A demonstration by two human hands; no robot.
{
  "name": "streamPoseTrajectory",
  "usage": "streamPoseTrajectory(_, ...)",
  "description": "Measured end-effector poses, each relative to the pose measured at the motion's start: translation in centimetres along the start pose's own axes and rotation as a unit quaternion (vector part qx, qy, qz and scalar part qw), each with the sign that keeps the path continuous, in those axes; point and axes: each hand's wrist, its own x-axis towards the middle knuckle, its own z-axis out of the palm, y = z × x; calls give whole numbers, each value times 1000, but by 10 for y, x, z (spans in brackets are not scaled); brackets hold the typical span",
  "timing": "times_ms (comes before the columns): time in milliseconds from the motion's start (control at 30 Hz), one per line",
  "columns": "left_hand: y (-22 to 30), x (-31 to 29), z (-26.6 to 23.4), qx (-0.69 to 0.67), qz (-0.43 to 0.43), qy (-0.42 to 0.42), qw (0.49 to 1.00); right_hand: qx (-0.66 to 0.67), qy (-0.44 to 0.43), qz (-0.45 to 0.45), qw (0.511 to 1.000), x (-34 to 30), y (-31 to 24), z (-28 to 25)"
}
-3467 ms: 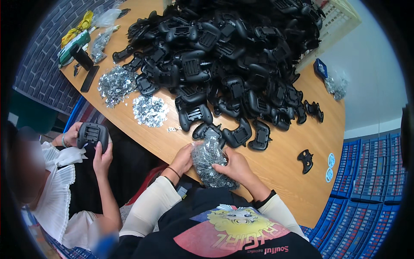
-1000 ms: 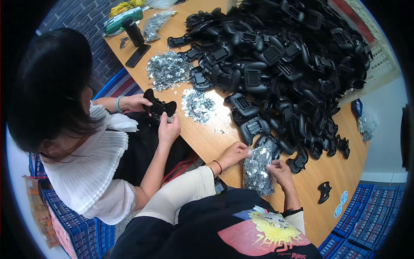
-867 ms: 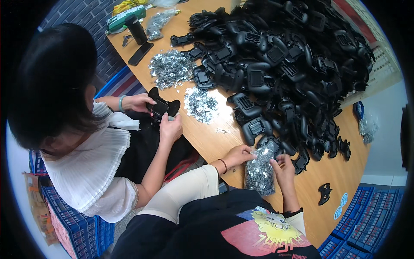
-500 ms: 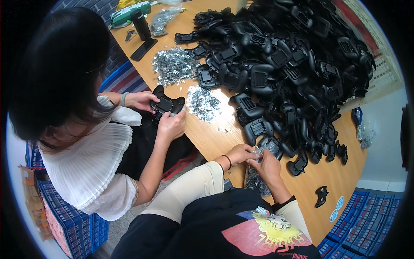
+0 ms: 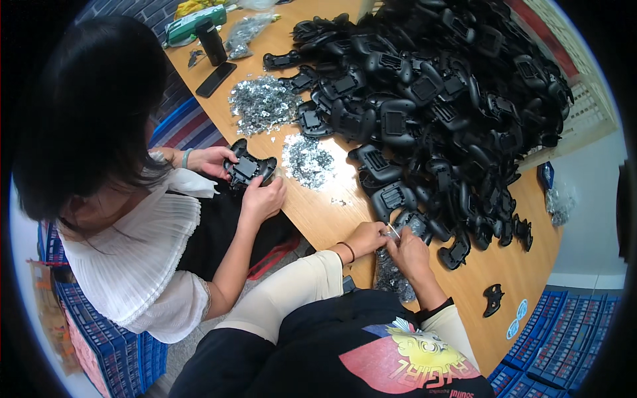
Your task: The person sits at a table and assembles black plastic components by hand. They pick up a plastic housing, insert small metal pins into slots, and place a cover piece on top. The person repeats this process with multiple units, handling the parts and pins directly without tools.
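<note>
Bag (image 5: 391, 273): filled; whether opened, cannot tell.
Left hand (image 5: 369, 239): grip pinching bag's top.
Right hand (image 5: 410, 254): grip pinching there too.
Metal heaps (image 5: 264, 105): already loose on worktop (image 5: 325, 222).

The bag (image 5: 391, 275) looks glossy plastic; the tabletop (image 5: 464, 288), smooth wood.

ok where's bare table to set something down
Bare table shows between the right hand and the lone controller part, and, past some loose bits, between the bright metal pile and the left hand. It's crowded across the middle and far side, under the heap of controller shells.
</note>
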Motion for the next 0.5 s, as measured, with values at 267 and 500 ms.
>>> streamPoseTrajectory(267, 7, -3, -7, -35, -6, -8, 999, -7, -43, 3, 999, 4, 0, -6)
streamPoseTrajectory(500, -3, 3, -3, 56, 56, -20, 997, 32, -18, -2, 999, 4, 4, -1)
